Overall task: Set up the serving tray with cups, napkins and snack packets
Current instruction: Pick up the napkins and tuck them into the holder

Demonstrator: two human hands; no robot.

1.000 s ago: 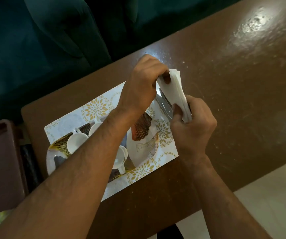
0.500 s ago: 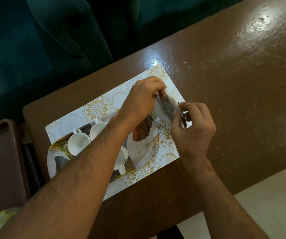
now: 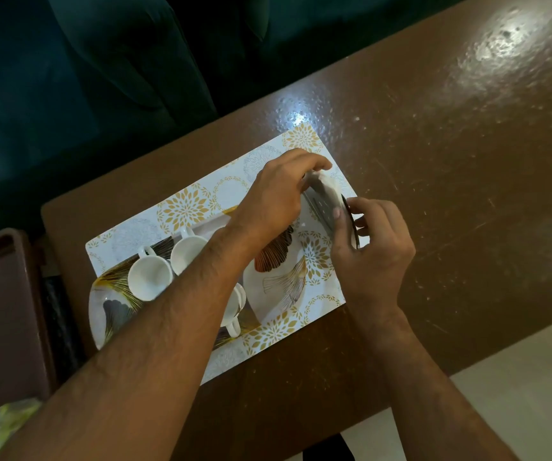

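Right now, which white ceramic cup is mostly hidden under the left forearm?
The white ceramic cup nearest the camera, its handle pointing toward the viewer. The two other white cups sit fully visible beyond the forearm.

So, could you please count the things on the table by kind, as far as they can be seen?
White cups: 3
Serving tray with leaf pattern: 1
Floral placemat: 1
Napkin stack with its holder, held by both hands: 1
Total: 6
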